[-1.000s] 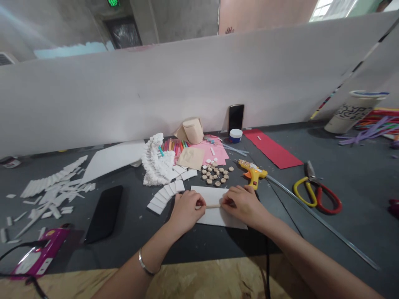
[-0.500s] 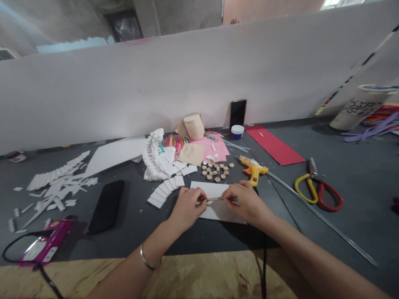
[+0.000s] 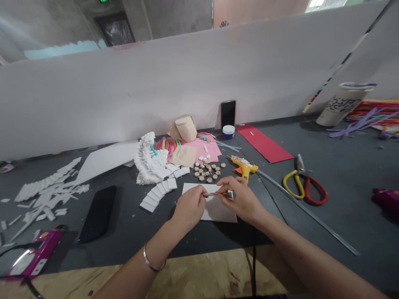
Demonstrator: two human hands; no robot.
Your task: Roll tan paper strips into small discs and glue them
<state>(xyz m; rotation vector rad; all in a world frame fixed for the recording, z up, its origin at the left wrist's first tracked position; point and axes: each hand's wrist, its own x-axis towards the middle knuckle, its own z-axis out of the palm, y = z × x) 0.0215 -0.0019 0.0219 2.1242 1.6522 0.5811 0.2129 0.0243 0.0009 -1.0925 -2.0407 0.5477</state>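
The left hand (image 3: 188, 207) grips one end of a thin tan roll (image 3: 211, 194) between thumb and fingers; the right hand (image 3: 241, 200) pinches the opposite end. The roll lies level between both hands, over a white sheet (image 3: 220, 211) on the dark table (image 3: 131, 245) — contact between roll and sheet cannot be determined. Small brown discs (image 3: 210, 179) are grouped just beyond the sheet. A yellow glue gun (image 3: 246, 167) lies near the right hand, with red-and-yellow-handled cutters (image 3: 307, 187) farther right. White rectangular pieces (image 3: 158, 191), partly overlapping, form a curved row left of the sheet.
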